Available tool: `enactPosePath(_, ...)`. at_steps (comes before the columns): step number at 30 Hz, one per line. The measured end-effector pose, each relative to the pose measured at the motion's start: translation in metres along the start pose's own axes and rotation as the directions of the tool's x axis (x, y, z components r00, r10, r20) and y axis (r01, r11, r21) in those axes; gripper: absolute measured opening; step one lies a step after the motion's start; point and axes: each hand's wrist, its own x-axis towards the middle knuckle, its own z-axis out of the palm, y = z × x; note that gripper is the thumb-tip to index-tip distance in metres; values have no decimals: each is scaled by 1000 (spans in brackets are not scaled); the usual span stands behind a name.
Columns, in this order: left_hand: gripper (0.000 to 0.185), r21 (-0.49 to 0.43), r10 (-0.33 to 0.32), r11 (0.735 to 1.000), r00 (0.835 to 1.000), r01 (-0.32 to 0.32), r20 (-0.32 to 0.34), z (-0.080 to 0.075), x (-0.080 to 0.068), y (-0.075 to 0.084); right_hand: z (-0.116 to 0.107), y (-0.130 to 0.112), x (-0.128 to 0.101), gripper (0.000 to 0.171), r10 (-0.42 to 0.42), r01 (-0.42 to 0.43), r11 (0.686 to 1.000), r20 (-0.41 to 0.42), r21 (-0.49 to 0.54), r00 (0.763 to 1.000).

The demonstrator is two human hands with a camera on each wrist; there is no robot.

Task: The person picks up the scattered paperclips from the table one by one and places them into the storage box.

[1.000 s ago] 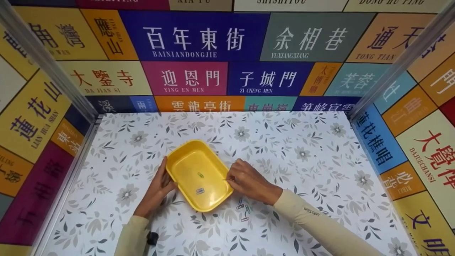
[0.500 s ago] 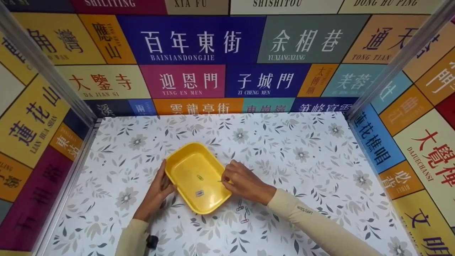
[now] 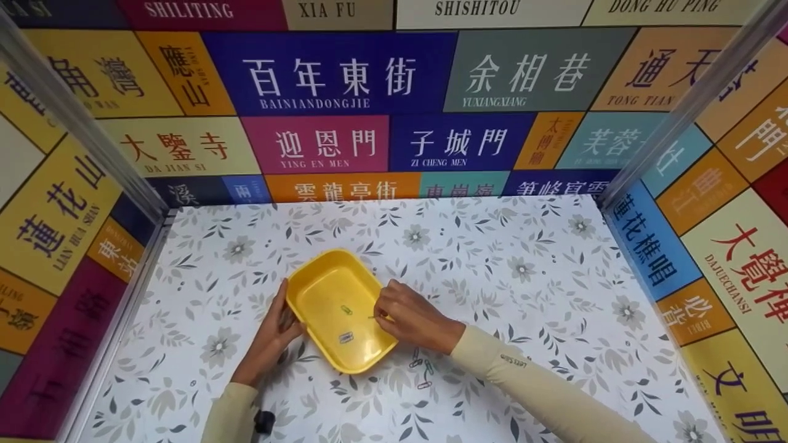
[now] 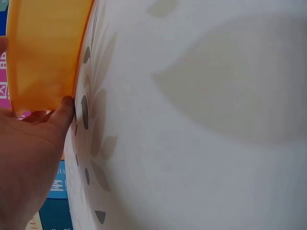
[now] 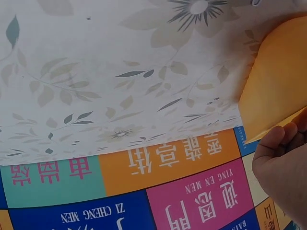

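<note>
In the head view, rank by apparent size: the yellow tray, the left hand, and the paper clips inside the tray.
1. Yellow tray, clearly largest.
2. Left hand, resting against the tray's left side.
3. The two clips in the tray: green clip and grey clip. They look too alike to rank.

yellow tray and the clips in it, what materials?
Yellow tray: probably moulded plastic, going by its uniform colour, rounded rim and soft sheen; the left hand steadies it. Paper clips in the tray: likely coated wire, thin coloured loops, but too small to confirm. The right hand pinches another.
</note>
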Motion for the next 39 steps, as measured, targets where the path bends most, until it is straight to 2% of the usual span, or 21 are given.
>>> enactPosePath(8,99,-17,15,1000,1000,-14,5,-1,-1,-2,4,-3,6,8,-8,8,1000,31,9,999)
enactPosePath(16,99,-23,18,1000,1000,-18,-4,0,-1,-2,9,-4,12,7,-67,67,997,13,-35,998)
enactPosePath(22,99,-8,8,1000,1000,-8,0,1,-2,-1,15,-7,15,8,-76,81,992,54,-95,996)
enactPosePath(29,100,0,-9,1000,1000,9,-7,1,0,-1,18,-12,16,8,-110,115,992,98,-44,989)
enactPosePath(39,103,19,-48,999,999,48,-14,0,0,-1,22,-15,18,6,-81,85,996,190,-12,978)
